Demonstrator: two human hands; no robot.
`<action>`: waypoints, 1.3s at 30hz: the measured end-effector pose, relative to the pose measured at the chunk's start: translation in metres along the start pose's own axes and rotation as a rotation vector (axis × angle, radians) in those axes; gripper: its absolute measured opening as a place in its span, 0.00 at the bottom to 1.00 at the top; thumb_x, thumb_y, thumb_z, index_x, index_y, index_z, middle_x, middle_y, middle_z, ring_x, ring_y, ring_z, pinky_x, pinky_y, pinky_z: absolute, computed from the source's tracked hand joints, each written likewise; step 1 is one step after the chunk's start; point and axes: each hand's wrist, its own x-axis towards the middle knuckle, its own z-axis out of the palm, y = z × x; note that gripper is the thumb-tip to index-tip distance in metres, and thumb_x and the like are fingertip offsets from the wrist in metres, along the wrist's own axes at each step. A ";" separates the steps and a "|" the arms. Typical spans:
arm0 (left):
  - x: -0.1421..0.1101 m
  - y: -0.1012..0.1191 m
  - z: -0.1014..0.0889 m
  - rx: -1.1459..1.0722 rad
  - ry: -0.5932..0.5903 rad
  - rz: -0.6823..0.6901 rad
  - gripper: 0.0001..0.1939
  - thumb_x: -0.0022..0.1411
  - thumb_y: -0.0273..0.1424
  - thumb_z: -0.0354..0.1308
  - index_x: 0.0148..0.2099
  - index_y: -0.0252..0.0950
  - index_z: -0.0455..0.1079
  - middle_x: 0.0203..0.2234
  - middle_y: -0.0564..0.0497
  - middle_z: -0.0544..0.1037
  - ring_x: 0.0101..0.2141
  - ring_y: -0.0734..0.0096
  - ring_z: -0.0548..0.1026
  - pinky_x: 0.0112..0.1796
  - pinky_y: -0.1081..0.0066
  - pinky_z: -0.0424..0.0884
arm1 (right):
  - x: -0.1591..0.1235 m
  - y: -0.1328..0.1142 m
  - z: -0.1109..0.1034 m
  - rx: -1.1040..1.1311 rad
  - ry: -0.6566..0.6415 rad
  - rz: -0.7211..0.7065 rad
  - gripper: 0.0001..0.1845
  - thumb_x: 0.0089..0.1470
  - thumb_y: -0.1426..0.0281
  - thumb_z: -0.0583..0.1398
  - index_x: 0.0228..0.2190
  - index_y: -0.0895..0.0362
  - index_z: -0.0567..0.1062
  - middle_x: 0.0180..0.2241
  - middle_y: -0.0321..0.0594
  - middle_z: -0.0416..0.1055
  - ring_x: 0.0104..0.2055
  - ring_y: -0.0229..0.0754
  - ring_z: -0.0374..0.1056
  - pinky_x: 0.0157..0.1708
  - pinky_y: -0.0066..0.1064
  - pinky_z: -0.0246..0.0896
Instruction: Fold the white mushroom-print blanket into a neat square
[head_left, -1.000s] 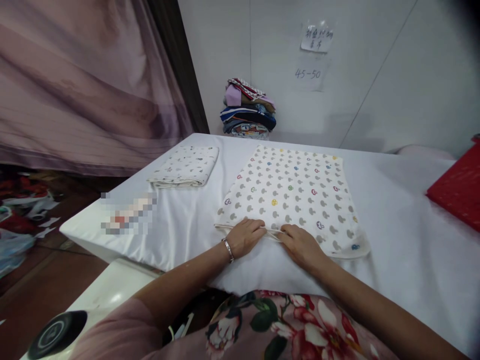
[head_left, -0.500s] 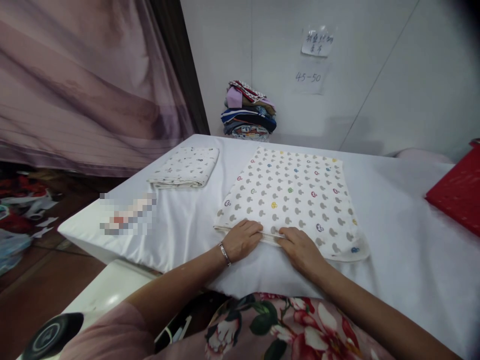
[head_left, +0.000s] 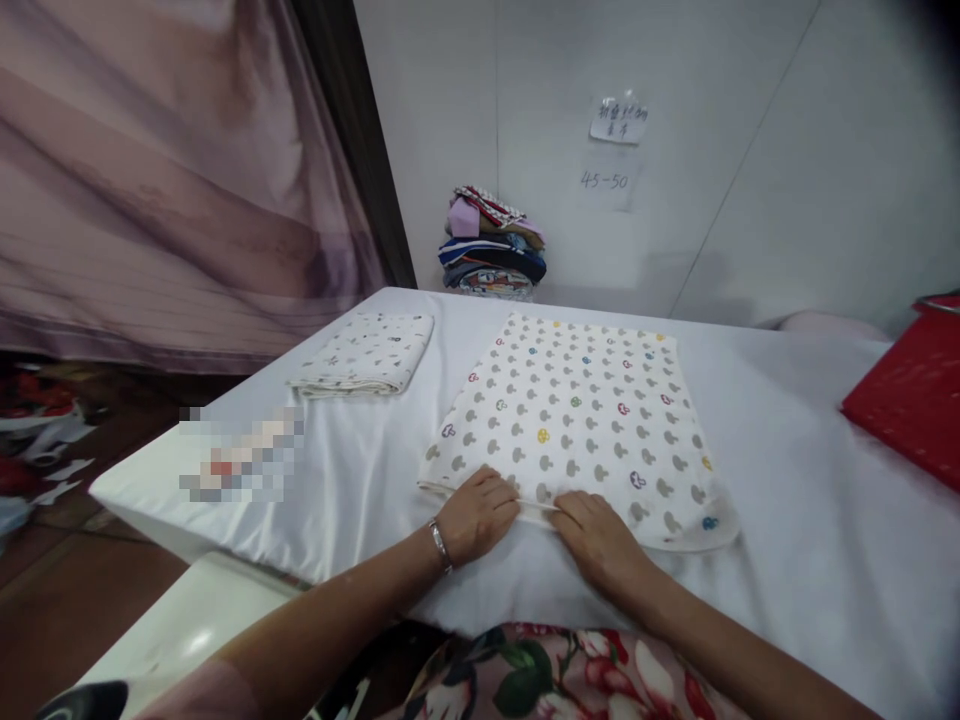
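Note:
A white cloth (head_left: 574, 420) printed with grey and coloured mushrooms lies spread, in layers, on the white-covered table (head_left: 795, 480). My left hand (head_left: 480, 515), with a bracelet at the wrist, has its fingers closed over the cloth's near edge, left of the middle. Just to the right, my right hand (head_left: 600, 535) pinches the same edge with bent fingers. A short strip of the edge shows between the two hands. The thumbs are mostly hidden. The cloth's near right corner lies rounded on the table.
A folded white patterned cloth (head_left: 367, 355) lies at the table's left. Beside it, nearer me, is a blurred-out patch. A stack of folded fabrics (head_left: 491, 245) stands by the wall behind. A red bag-like object (head_left: 911, 385) is at the right. Paper signs (head_left: 619, 120) hang on the wall.
The whole view has tilted up slightly, so things sit lower in the picture. Both hands stay at the cloth's near edge, with only a slight shift of the fingers.

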 end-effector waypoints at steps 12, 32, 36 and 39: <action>0.008 -0.001 -0.006 -0.004 0.001 -0.058 0.09 0.55 0.19 0.45 0.35 0.36 0.62 0.23 0.52 0.70 0.26 0.70 0.69 0.34 0.66 0.66 | -0.019 0.016 -0.002 -0.079 -0.004 0.014 0.23 0.57 0.77 0.49 0.54 0.57 0.59 0.38 0.43 0.68 0.36 0.43 0.61 0.34 0.35 0.60; -0.047 -0.058 -0.010 0.191 0.121 -0.173 0.22 0.52 0.20 0.45 0.47 0.43 0.66 0.37 0.54 0.77 0.37 0.66 0.74 0.41 0.64 0.70 | -0.100 0.078 -0.016 -0.252 0.169 0.077 0.24 0.52 0.64 0.56 0.52 0.53 0.64 0.42 0.46 0.72 0.41 0.47 0.69 0.37 0.35 0.67; -0.053 -0.072 -0.018 0.149 0.169 -0.260 0.20 0.51 0.21 0.46 0.44 0.43 0.67 0.35 0.53 0.78 0.36 0.66 0.75 0.40 0.66 0.70 | -0.113 0.094 -0.019 -0.179 0.142 0.181 0.24 0.51 0.73 0.54 0.51 0.50 0.64 0.41 0.44 0.72 0.40 0.46 0.69 0.36 0.36 0.67; -0.052 -0.077 -0.028 0.058 0.161 -0.287 0.19 0.51 0.22 0.47 0.42 0.44 0.68 0.33 0.53 0.78 0.33 0.67 0.75 0.38 0.68 0.72 | -0.120 0.100 -0.034 -0.029 0.147 0.209 0.26 0.51 0.74 0.54 0.52 0.47 0.63 0.41 0.41 0.72 0.39 0.44 0.70 0.38 0.35 0.67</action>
